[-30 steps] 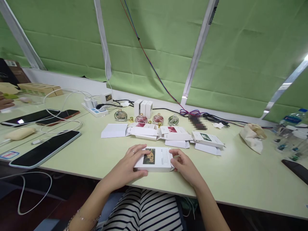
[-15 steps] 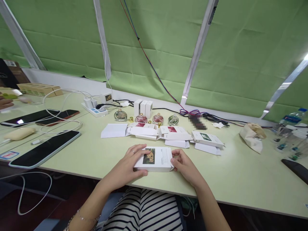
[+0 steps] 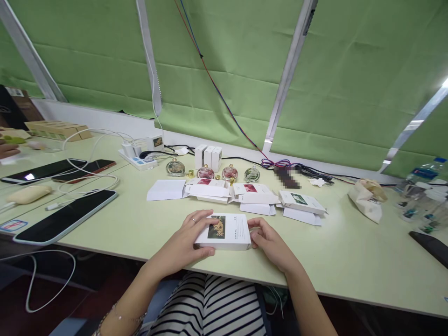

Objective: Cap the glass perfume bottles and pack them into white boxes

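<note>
A white perfume box [image 3: 230, 231] printed with yellow flowers on a dark square lies flat near the table's front edge. My left hand [image 3: 191, 236] grips its left part, with the thumb along the near side and the fingers over the top. At the box's right end, my right hand [image 3: 266, 240] has its fingers curled against the end panel; the fingertips are partly hidden. Behind the box lie several opened white cartons, among them a blank one [image 3: 166, 190], two with red flower pictures [image 3: 254, 193] and one with a white flower [image 3: 301, 201].
Several round glass bottles [image 3: 230, 173] and small gold caps [image 3: 191, 173] stand behind the cartons, before white boxes [image 3: 208, 157]. Phones [image 3: 66, 217], cables and a power strip [image 3: 140, 162] are at left. A cloth bag [image 3: 366, 200] and plastic bottles [image 3: 425, 196] are at right.
The flap at the box's right end, which stuck out slightly, now sits closer in. My right hand has shifted a little with it. My left hand stays in place.
</note>
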`<state>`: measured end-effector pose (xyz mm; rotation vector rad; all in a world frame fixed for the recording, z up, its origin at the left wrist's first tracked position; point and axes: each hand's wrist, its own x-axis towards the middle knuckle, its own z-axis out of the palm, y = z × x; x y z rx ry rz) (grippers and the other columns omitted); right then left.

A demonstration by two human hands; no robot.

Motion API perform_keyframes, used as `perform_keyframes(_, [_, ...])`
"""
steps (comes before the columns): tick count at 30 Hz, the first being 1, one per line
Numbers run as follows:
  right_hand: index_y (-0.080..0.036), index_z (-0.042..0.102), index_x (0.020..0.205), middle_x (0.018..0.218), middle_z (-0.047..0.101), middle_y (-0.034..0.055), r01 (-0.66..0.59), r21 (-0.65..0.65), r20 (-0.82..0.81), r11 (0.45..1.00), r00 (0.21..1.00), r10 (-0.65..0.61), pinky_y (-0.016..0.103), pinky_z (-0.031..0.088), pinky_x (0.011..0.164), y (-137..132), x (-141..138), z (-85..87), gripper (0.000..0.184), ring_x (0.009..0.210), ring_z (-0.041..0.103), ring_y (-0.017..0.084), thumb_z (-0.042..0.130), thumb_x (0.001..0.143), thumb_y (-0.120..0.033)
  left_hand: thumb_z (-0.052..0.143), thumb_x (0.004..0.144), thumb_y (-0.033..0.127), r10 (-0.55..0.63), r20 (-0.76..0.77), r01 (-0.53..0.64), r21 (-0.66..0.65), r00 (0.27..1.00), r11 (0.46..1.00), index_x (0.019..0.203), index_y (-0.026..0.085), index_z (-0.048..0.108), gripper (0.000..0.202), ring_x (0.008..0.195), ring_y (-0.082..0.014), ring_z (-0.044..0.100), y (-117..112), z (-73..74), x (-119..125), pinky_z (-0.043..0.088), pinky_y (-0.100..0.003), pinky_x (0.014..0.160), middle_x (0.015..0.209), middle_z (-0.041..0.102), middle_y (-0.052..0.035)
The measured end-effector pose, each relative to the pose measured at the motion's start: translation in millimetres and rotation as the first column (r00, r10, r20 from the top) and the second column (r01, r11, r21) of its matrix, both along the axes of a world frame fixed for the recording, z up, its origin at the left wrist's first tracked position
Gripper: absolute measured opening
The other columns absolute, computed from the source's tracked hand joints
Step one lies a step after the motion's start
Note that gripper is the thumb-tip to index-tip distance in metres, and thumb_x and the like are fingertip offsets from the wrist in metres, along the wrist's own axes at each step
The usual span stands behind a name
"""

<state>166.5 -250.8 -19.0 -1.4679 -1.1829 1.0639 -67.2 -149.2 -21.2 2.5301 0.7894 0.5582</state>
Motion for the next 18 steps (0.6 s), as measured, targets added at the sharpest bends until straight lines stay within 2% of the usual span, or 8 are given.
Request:
perform_keyframes(4, [-0.021,0.048,0.094,0.070,0.053,-0.0037,0.006,-0.022,0.009,1.000,1.000,-0.006,0.030,0.041,0.073,0.6,1.2,-2.0,0.017,0.067,0.053,0.014,0.051,0.078,-0.025,0.062,0.079,0.032,0.000,-0.005,0.000,-0.005,1.000,1.000,0.123,0.031,0.045,0.047,0.132,-0.0273,0.023,-0.6,0.2,-0.2,0.032,-0.044,0.105,0.142,0.031,-0.0045])
perform_keyframes(18, [-0.022,0.050,0.090,0.074,0.054,-0.0024,-0.007,0.004,0.029,1.000,1.000,0.007,0.029,0.040,0.070,1.9,2.0,-5.4,0.017,0.071,0.053,0.015,0.056,0.076,-0.028,0.062,0.078,0.032,-0.008,0.012,0.008,-0.008,1.000,1.000,0.123,0.029,0.047,0.047,0.131,-0.0286,0.024,-0.7,1.7,0.0,0.033,-0.045,0.104,0.141,0.033,-0.0060])
